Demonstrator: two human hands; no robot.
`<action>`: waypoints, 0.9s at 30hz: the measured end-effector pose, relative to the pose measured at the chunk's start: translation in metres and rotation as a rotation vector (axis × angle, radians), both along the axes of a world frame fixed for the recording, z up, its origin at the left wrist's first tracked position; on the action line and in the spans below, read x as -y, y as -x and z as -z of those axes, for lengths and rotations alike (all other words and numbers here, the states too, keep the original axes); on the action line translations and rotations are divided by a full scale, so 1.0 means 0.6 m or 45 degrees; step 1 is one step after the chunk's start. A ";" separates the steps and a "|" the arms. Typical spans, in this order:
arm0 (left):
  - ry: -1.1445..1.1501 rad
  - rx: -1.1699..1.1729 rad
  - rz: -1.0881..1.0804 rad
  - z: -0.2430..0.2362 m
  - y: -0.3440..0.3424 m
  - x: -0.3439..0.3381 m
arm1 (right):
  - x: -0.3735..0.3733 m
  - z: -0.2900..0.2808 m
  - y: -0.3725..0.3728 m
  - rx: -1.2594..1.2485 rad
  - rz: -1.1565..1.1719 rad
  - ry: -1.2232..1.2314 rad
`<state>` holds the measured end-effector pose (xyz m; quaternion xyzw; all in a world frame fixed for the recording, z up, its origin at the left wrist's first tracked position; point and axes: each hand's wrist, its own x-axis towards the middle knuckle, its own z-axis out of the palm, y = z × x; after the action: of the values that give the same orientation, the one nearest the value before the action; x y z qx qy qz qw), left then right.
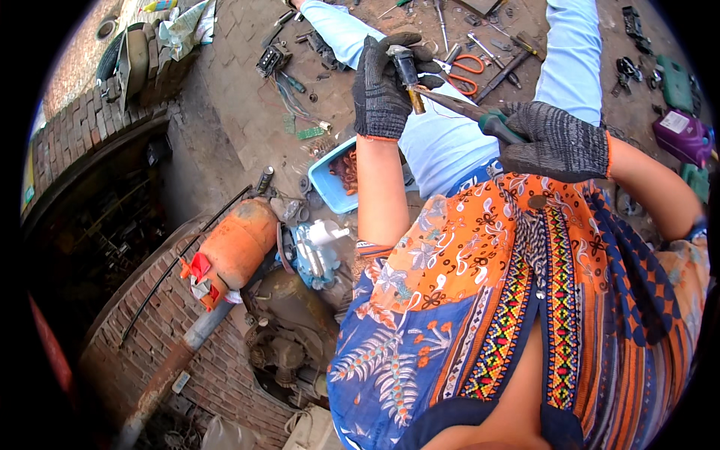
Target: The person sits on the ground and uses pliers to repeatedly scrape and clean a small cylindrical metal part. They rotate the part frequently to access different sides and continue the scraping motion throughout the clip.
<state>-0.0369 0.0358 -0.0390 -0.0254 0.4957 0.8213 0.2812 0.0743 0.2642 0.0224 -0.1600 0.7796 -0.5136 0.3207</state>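
Note:
My left hand [379, 97], in a dark knitted glove, grips a small cylindrical part [405, 67] with a metal top, black body and brass-coloured lower end, held upright above my lap. My right hand [555, 142], in a matching glove, is closed on a green-and-black-handled metal tool [465, 109], whose narrow tip reaches left to the part's lower end. A thin wire shows near that tip. Orange-handled scissors [469, 64] lie on the ground just behind, between my legs.
Hand tools [506, 75] and small parts [274, 60] litter the ground ahead. A blue tub [322, 176] of copper-coloured pieces, an orange gas cylinder [240, 244] and a rusty pipe [172, 375] are at left, near a brick-edged dark pit [90, 225]. A purple container [679, 139] stands right.

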 end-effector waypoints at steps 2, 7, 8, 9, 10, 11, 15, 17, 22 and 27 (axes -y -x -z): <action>0.017 0.127 0.023 -0.002 0.003 -0.002 | 0.004 -0.006 0.007 0.123 -0.065 -0.015; 0.239 0.337 -0.028 -0.002 -0.012 -0.005 | 0.013 -0.017 -0.008 0.490 -0.083 0.238; 0.207 0.377 -0.028 0.000 -0.012 -0.002 | 0.017 -0.040 -0.007 0.938 0.133 0.213; 0.108 0.386 0.002 0.006 -0.012 0.001 | 0.016 -0.033 -0.011 0.807 0.110 0.250; 0.011 0.395 0.040 0.010 -0.011 0.002 | 0.015 -0.020 -0.022 0.673 0.095 0.288; -0.086 0.407 0.073 0.013 -0.012 0.002 | 0.014 -0.002 -0.037 0.542 0.076 0.325; -0.129 0.445 0.062 0.047 -0.021 0.005 | -0.001 0.038 -0.046 -0.635 -0.214 0.259; -0.141 0.438 0.062 0.048 -0.025 -0.005 | -0.002 0.007 -0.049 0.230 0.000 0.332; -0.058 0.433 -0.067 0.063 -0.033 -0.013 | -0.012 0.014 -0.048 0.359 -0.088 0.319; 0.176 0.389 -0.251 0.101 -0.033 -0.028 | -0.008 0.033 -0.048 0.191 -0.127 0.193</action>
<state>-0.0169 0.0525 -0.0997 -0.2174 0.4976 0.7955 0.2691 0.1034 0.2692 0.0025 -0.1836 0.7034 -0.5649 0.3904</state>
